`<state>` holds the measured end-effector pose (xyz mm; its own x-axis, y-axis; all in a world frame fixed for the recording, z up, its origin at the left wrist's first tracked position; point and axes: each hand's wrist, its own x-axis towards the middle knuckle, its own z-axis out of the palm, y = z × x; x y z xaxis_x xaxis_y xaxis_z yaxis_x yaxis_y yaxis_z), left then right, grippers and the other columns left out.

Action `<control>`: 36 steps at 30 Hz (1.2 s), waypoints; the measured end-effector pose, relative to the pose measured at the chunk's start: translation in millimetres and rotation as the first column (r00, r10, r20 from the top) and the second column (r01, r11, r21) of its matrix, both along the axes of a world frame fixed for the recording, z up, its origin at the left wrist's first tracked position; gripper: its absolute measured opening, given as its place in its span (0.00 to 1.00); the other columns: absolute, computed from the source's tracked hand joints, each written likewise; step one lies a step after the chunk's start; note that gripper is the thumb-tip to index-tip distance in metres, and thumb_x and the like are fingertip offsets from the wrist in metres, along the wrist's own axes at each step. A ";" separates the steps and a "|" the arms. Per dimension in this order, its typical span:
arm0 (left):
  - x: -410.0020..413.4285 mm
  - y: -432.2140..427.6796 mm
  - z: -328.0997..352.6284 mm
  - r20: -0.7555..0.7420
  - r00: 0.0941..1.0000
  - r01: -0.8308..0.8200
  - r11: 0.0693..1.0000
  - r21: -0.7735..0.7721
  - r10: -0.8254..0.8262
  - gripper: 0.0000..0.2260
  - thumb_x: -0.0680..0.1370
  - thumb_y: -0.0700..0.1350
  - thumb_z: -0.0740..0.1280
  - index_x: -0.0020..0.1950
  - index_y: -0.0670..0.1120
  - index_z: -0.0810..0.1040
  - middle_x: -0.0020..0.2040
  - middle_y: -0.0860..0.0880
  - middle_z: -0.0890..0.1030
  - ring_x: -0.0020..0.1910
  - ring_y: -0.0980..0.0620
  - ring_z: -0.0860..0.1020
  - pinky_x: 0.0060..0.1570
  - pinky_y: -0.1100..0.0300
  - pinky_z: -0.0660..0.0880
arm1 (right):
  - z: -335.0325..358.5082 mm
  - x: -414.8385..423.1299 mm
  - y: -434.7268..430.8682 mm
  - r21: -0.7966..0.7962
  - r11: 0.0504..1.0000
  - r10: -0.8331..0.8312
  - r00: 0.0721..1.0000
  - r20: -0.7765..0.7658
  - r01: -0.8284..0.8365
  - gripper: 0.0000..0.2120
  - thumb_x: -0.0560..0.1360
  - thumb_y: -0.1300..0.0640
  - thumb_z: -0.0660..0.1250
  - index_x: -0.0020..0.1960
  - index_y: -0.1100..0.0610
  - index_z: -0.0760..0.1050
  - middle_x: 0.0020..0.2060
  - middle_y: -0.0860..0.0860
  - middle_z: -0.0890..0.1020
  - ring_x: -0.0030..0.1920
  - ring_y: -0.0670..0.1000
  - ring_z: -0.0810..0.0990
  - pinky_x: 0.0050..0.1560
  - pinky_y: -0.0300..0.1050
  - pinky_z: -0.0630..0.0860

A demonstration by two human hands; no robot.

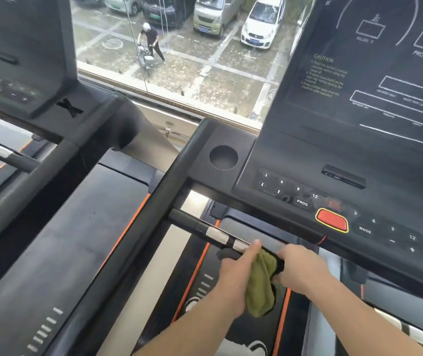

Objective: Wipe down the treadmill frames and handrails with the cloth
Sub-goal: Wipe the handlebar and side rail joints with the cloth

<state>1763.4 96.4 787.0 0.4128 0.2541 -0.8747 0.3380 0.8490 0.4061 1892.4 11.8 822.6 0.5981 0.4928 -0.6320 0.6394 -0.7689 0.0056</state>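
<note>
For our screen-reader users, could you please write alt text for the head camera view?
Two hands hold a green cloth on a treadmill's black handrail, the left hand and right hand gripping it from either side. Above sit the console with a red button and a cup holder; another treadmill stands to the left, and a window overlooks parked cars.

Daylight pouring through window (179, 73) ahead of me, bleaching pavement (231, 80) outside. Dark console (359, 155) picking up hazy grey glare. Motion blur softening my left hand (236, 276), right hand (300, 268), cloth (259, 286). Wide lens bowing handrail (215, 235) and other straight lines.
</note>
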 end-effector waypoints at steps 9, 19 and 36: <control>-61.4 111.6 58.0 -0.239 0.968 0.231 0.622 0.748 -0.073 0.13 0.73 0.53 0.77 0.50 0.51 0.77 0.47 0.51 0.82 0.47 0.51 0.81 0.49 0.54 0.77 | 7.0 2.8 7.7 -0.060 0.998 -0.030 0.999 -0.041 0.027 0.20 0.68 0.41 0.78 0.55 0.49 0.82 0.46 0.47 0.83 0.49 0.53 0.83 0.48 0.45 0.79; -31.0 152.9 7.7 -0.710 0.676 0.587 -0.438 0.681 -0.198 0.24 0.77 0.71 0.59 0.49 0.52 0.78 0.48 0.55 0.82 0.53 0.53 0.79 0.79 0.41 0.56 | 8.0 0.4 4.5 -0.025 1.000 -0.012 1.000 -0.016 0.012 0.17 0.68 0.42 0.76 0.52 0.49 0.83 0.44 0.47 0.83 0.46 0.53 0.83 0.44 0.43 0.77; -30.3 162.0 -7.3 -0.714 0.620 0.485 -0.556 0.675 -0.325 0.24 0.77 0.71 0.60 0.55 0.54 0.81 0.45 0.54 0.81 0.46 0.49 0.78 0.50 0.52 0.75 | 12.0 -4.0 4.2 -0.017 0.999 -0.044 0.999 -0.012 0.044 0.15 0.68 0.41 0.75 0.51 0.46 0.82 0.42 0.44 0.81 0.46 0.51 0.81 0.37 0.41 0.70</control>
<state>1733.1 258.4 779.7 0.9184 0.3936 0.0409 0.3713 -0.8928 0.2551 1888.5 16.0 834.6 0.6108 0.4557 -0.6475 0.6052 -0.7960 0.0107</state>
